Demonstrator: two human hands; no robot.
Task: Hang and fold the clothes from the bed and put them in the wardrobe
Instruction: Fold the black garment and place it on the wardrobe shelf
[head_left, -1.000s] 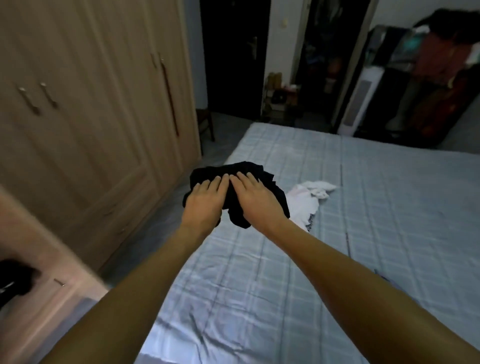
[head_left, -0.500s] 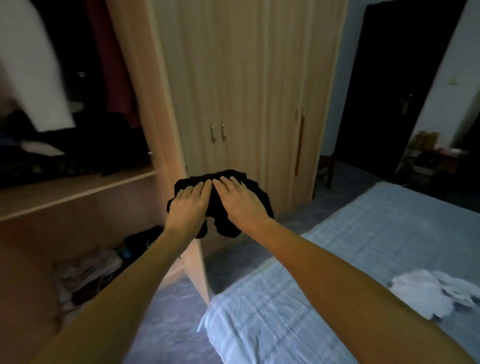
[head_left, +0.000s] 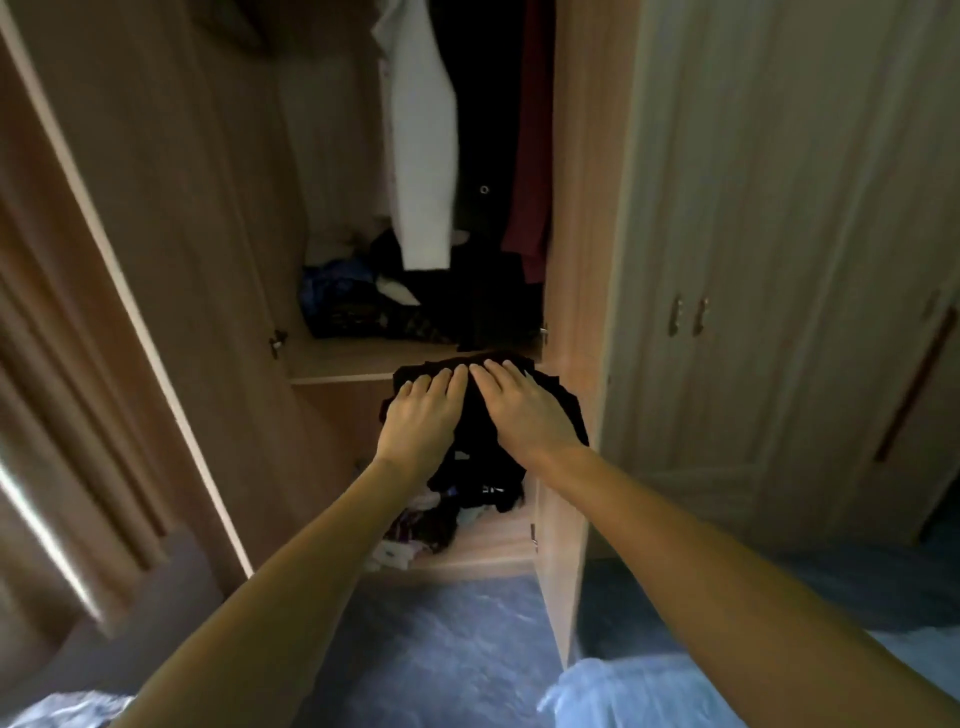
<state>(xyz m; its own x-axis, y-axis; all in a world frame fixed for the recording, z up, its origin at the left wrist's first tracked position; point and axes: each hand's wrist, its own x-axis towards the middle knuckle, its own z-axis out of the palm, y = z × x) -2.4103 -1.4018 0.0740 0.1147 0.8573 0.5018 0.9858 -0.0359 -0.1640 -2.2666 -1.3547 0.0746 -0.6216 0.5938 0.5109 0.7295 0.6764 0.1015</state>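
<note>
A folded black garment (head_left: 475, 395) is held between both hands in front of the open wardrobe (head_left: 571, 260). My left hand (head_left: 421, 415) and my right hand (head_left: 524, 410) lie side by side on top of it, fingers pointing forward, thumbs hidden underneath. The bundle hovers just before the front edge of the wardrobe's middle shelf (head_left: 343, 366), near its right side. On that shelf lies a heap of dark and blue clothes (head_left: 358, 301). Above hang a white garment (head_left: 423, 156) and a dark red one (head_left: 530, 156).
The wardrobe's left door (head_left: 156, 312) stands open toward me; the right open door's edge (head_left: 558, 545) is beside my right forearm. Mixed clothes (head_left: 415, 525) lie on the bottom compartment. Closed wardrobe doors (head_left: 753, 260) extend to the right. The bed's corner (head_left: 623, 696) shows below.
I have turned from the bed to face the open wardrobe, carrying the black garment with both hands; it is now close to the middle shelf's edge.
</note>
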